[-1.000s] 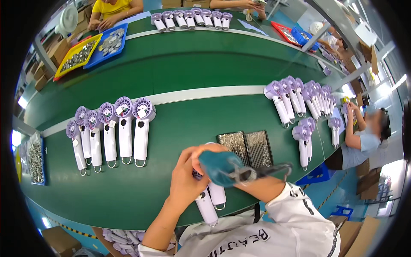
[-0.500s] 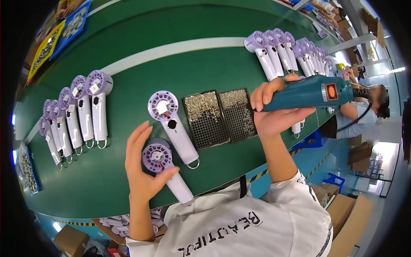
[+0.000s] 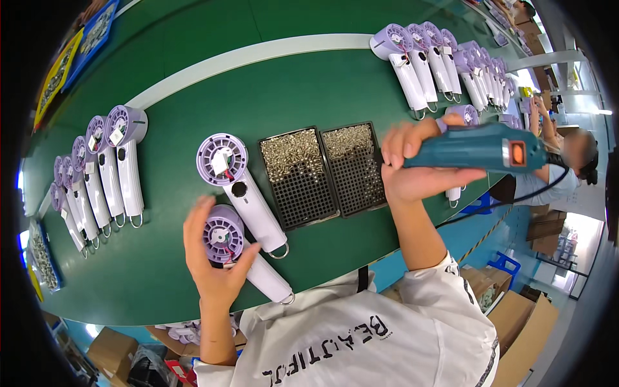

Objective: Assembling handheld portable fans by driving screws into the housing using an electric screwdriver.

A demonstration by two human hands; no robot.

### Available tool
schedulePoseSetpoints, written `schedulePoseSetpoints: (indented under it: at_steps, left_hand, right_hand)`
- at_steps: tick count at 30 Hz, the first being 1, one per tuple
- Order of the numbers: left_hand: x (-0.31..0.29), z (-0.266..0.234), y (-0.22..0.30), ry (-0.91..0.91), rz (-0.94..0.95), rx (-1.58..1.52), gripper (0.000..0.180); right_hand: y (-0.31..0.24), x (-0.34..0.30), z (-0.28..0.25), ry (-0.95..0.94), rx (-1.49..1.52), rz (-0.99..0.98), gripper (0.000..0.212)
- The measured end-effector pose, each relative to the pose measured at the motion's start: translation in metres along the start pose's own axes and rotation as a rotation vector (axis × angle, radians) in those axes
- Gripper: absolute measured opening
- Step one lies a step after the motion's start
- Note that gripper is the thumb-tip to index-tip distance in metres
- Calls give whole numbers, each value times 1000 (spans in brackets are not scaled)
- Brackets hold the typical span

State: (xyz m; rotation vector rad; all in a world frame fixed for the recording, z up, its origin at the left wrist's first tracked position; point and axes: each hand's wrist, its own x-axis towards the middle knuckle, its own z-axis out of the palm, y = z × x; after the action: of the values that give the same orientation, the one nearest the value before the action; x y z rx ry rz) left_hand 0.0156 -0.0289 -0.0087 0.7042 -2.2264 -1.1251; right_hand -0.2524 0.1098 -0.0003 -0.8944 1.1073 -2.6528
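Note:
My left hand curls round the head of a purple-and-white handheld fan at the front edge of the table, its fingers on the far side and its thumb on the near side. A second handheld fan lies just beyond it, with its round vaned housing uncovered and a white piece and red wire inside. My right hand is closed round a teal electric screwdriver, held level above the table to the right of the screw trays. The screwdriver's tip is hidden behind my fingers.
Two black trays, the left tray and the right tray, hold small metal screws in the middle of the green table. Rows of fans stand left and more fans far right. A co-worker sits at right.
The view has shifted a little. The fan in my left hand is tilted slightly, showing more of its head's side. The screwdriver stays in my right hand.

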Motion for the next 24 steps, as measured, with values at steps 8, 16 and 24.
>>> schedulePoseSetpoints:
  at_steps: [8,16,24]
  left_hand:
    - [17,-4,60,-29,254,50,41]
    - [3,2,38,-46,310,-147,20]
    - [-10,-17,26,-71,273,-81,16]
  right_hand:
    - [-64,-18,80,-125,287,147,68]
    - [-55,-42,120,-327,340,280,52]
    - [-36,-57,132,-663,454,550,29]
